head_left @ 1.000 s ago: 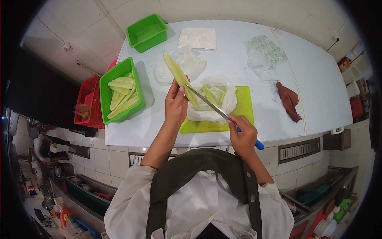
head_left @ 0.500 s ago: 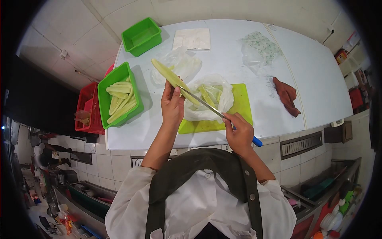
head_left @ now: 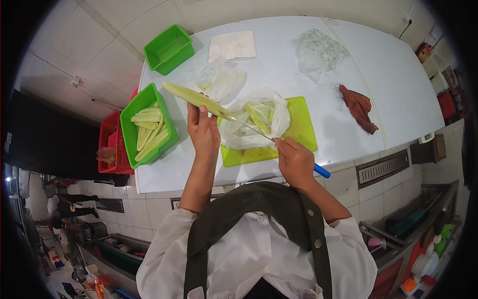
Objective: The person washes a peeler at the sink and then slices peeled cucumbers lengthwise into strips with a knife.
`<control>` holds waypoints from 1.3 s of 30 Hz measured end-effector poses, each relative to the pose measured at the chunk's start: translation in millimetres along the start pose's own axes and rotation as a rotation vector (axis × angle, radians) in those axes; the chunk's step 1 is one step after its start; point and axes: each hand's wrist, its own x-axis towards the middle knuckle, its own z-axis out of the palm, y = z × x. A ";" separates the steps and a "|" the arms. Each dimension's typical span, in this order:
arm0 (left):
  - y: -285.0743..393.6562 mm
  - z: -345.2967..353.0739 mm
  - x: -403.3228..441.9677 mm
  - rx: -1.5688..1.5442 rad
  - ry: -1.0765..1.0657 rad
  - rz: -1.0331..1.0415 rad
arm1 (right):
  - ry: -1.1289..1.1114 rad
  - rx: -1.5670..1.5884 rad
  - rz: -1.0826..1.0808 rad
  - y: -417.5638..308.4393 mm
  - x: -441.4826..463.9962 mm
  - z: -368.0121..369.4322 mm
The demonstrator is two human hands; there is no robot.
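Note:
A long, pale green peeled cucumber (head_left: pixel 189 95) is gripped in my left hand (head_left: pixel 203 132), tilted with its far end up and to the left. My right hand (head_left: pixel 297 162) is closed round a knife with a blue handle (head_left: pixel 322 171). The thin blade reaches left, its tip at the cucumber's near end. Below the blade, an open clear plastic bag (head_left: pixel 283 119) with green strips inside rests on a yellow-green cutting board (head_left: pixel 303 137). Left of my left hand, a green bin (head_left: pixel 172 138) contains several pale peeled pieces.
Another green bin (head_left: pixel 168 62) stands at the back left, beside a folded white cloth (head_left: pixel 231 45). Plastic bags (head_left: pixel 318 52) lie on the white table, with a brown cloth (head_left: pixel 358 109) at right. A red crate (head_left: pixel 107 144) is at left. Another person (head_left: pixel 69 205) is far left.
My left hand has moved left with the cucumber, which now lies flatter. The knife blade has slid toward the cucumber's near end. The camera view has shifted slightly.

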 end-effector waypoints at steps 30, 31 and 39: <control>-0.2 8.0 -9.7 -0.114 0.030 -0.151 | 0.024 0.049 0.013 8.9 -14.5 -3.0; 1.0 8.4 -9.3 -0.114 0.037 -0.143 | 0.028 0.044 0.001 10.7 -16.1 -0.3; -9.4 -3.7 -11.3 -0.011 0.053 -0.198 | 0.091 -0.161 -0.062 29.1 -29.1 18.7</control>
